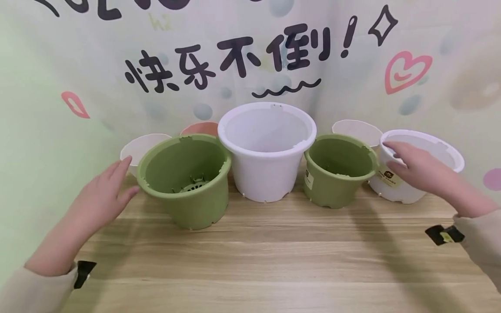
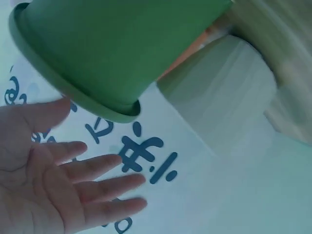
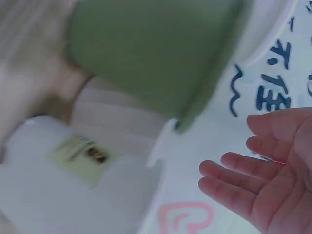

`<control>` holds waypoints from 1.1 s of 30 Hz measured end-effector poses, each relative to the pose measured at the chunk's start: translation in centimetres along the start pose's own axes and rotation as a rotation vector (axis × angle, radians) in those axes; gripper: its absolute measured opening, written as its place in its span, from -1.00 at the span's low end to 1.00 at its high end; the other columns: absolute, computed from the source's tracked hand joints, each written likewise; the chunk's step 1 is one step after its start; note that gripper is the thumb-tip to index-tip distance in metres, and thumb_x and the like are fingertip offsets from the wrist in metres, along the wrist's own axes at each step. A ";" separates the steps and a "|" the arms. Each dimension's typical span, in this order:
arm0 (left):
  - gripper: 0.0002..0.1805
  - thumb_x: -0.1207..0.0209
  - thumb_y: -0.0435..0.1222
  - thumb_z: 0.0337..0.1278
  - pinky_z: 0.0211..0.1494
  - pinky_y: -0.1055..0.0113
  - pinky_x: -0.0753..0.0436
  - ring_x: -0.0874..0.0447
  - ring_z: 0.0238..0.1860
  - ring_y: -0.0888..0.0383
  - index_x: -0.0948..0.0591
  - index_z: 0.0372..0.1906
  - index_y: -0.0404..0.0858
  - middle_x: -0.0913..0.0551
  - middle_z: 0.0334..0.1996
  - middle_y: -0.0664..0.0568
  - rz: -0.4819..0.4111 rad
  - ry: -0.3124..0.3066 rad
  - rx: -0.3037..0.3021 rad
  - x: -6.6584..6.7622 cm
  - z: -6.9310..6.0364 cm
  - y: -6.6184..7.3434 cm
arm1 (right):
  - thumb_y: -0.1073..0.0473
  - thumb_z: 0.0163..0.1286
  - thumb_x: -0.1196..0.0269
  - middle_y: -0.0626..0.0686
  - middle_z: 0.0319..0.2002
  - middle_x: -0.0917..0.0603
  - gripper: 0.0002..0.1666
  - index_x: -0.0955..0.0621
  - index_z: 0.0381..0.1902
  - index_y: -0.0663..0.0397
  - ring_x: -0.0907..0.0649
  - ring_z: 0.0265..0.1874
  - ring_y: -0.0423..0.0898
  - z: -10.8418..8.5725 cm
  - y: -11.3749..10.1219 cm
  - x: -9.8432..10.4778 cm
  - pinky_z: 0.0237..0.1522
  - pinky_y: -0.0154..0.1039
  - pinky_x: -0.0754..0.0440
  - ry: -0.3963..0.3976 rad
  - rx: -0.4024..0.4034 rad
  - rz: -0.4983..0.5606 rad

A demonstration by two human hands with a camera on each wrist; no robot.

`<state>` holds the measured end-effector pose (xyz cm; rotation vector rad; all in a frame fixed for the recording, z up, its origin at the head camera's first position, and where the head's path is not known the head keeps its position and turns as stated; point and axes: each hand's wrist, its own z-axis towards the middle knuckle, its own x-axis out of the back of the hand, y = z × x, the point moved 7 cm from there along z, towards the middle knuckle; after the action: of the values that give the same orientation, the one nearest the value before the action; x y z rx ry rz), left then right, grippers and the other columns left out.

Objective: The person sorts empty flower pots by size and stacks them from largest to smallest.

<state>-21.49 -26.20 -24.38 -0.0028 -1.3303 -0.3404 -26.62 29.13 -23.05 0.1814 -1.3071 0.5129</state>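
My left hand [image 1: 98, 195] is held out beside the larger green flowerpot [image 1: 199, 211], thumb and fingers spread. In the left wrist view a gap shows between most of its fingers and that pot [image 2: 112, 53]; whether the thumb touches the rim I cannot tell. On the other side, my right hand [image 1: 422, 169] hovers with extended fingers at the labelled white flowerpot [image 1: 395, 189], hiding part of its rim. The right wrist view shows its palm holding nothing. Between the hands stand a large white flowerpot [image 1: 266, 174] and a smaller green flowerpot [image 1: 332, 191], both upright.
Behind the front row, partly hidden, are a pale pot [image 1: 145, 145] at left, an orange pot [image 1: 201, 128] and another pale pot [image 1: 357, 131] at right. All stand on a wood-grain table [image 1: 266, 261] against a printed curtain [image 1: 242, 95].
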 end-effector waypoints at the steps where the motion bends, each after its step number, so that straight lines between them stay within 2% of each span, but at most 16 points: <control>1: -0.24 -0.06 -0.22 0.24 0.10 -0.32 -0.19 -0.14 0.17 -0.47 0.03 0.36 -0.47 -0.15 0.21 -0.54 -0.032 -0.011 0.014 0.3 0.2 0.2 | 0.42 0.21 -0.16 0.50 0.06 -0.38 -0.41 -0.25 0.17 0.51 -0.52 -0.11 0.38 0.5 -0.3 0.3 -0.11 0.22 -0.43 -0.024 -0.013 0.012; 4: -0.32 0.06 -0.22 0.31 0.15 -0.29 -0.16 -0.11 0.23 -0.41 0.02 0.38 -0.42 -0.14 0.26 -0.48 -0.093 -0.027 0.058 1.3 0.8 0.9 | 0.33 0.27 -0.14 0.45 0.17 -0.32 -0.35 -0.19 0.26 0.44 -0.50 -0.02 0.35 1.8 -1.1 1.1 -0.05 0.23 -0.43 -0.092 -0.054 0.063; 7: -0.31 0.06 -0.17 0.30 0.15 -0.28 -0.17 -0.11 0.26 -0.37 0.02 0.39 -0.37 -0.14 0.29 -0.41 -0.087 -0.038 0.074 2.2 1.7 1.7 | 0.27 0.31 -0.13 0.42 0.20 -0.31 -0.33 -0.16 0.29 0.39 -0.49 0.03 0.32 3.1 -1.9 1.5 -0.01 0.20 -0.44 -0.137 -0.082 0.113; 11: -0.28 0.04 -0.16 0.27 0.22 -0.23 -0.13 -0.07 0.29 -0.32 0.03 0.39 -0.36 -0.12 0.31 -0.38 -0.060 -0.075 0.059 2.9 3.3 3.0 | 0.19 0.35 -0.10 0.43 0.19 -0.32 -0.33 -0.14 0.31 0.33 -0.48 0.05 0.31 4.9 -2.9 1.7 0.01 0.18 -0.44 -0.172 -0.097 0.147; 15: -0.29 0.03 -0.16 0.26 0.23 -0.22 -0.14 -0.08 0.29 -0.32 0.00 0.38 -0.39 -0.13 0.31 -0.38 -0.017 -0.106 0.037 3.0 4.9 3.9 | 0.11 0.38 -0.06 0.41 0.18 -0.35 -0.33 -0.14 0.32 0.30 -0.49 0.05 0.30 7.0 -4.1 1.4 0.03 0.17 -0.42 -0.186 -0.105 0.125; 19: -0.28 0.03 -0.15 0.25 0.16 -0.27 -0.22 -0.13 0.24 -0.37 -0.02 0.36 -0.43 -0.16 0.27 -0.42 -0.001 -0.156 0.078 2.1 5.8 3.0 | 0.03 0.37 -0.06 0.41 0.16 -0.38 -0.28 -0.12 0.34 0.27 -0.46 0.08 0.31 9.2 -5.2 0.4 0.08 0.19 -0.35 -0.191 -0.134 0.122; 24: -0.26 0.05 -0.15 0.24 0.03 -0.29 -0.32 -0.21 0.14 -0.46 0.01 0.32 -0.55 -0.21 0.16 -0.56 0.009 -0.234 0.166 0.1 5.3 0.7 | -0.03 0.36 -0.04 0.44 0.22 -0.28 -0.17 0.01 0.39 0.24 -0.29 0.21 0.33 11.6 -6.6 -1.5 0.19 0.22 -0.21 -0.267 -0.163 0.198; 28: -0.28 0.06 -0.15 0.24 -0.05 -0.25 -0.39 -0.34 0.04 -0.46 -0.04 0.29 -0.58 -0.33 0.06 -0.56 -0.020 -0.267 0.176 -0.9 4.9 -0.3 | 0.00 0.37 -0.04 0.40 0.19 -0.33 -0.32 -0.18 0.30 0.26 -0.31 0.20 0.29 12.6 -7.4 -2.1 0.20 0.19 -0.23 -0.294 -0.138 0.211; 30: -0.30 0.07 -0.16 0.24 -0.13 -0.17 -0.46 -0.47 -0.09 -0.39 -0.05 0.28 -0.59 -0.41 -0.02 -0.54 -0.064 -0.274 0.167 -1.1 4.8 -0.4 | 0.02 0.37 -0.05 0.37 0.16 -0.38 -0.41 -0.28 0.23 0.27 -0.33 0.18 0.26 12.8 -7.5 -2.1 0.20 0.16 -0.24 -0.302 -0.117 0.215; 33: -0.30 0.07 -0.20 0.23 -0.30 0.06 -0.54 -0.62 -0.36 -0.14 -0.03 0.28 -0.60 -0.47 -0.10 -0.52 -0.143 -0.294 0.173 -1.4 4.9 -0.5 | 0.04 0.38 -0.05 0.34 0.16 -0.39 -0.44 -0.33 0.21 0.29 -0.32 0.19 0.23 13.0 -7.6 -2.2 0.23 0.14 -0.21 -0.325 -0.092 0.238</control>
<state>-26.51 -25.34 -24.61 0.1941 -1.6524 -0.3540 -34.85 16.58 -20.49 0.0325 -1.6779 0.6419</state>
